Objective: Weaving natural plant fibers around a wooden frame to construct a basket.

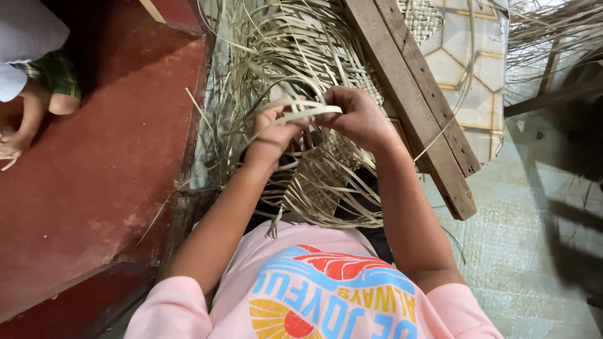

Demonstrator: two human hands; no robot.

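Note:
A half-woven mat of pale dried leaf strips [326, 169] lies in front of me, with loose strips fanning out above and to the left. My left hand [276, 129] pinches a bent strip [301, 113] that runs across to my right hand [358, 113]. My right hand is closed on the same strip end, knuckles up, just above the woven part. Both hands meet over the mat's unfinished edge.
Two long wooden planks [411, 94] slant across the mat to the right. A red floor [94, 176] lies left, where another person's leg and foot [25, 119] show. Patterned tiles [465, 69] and more loose strips [553, 31] are at upper right.

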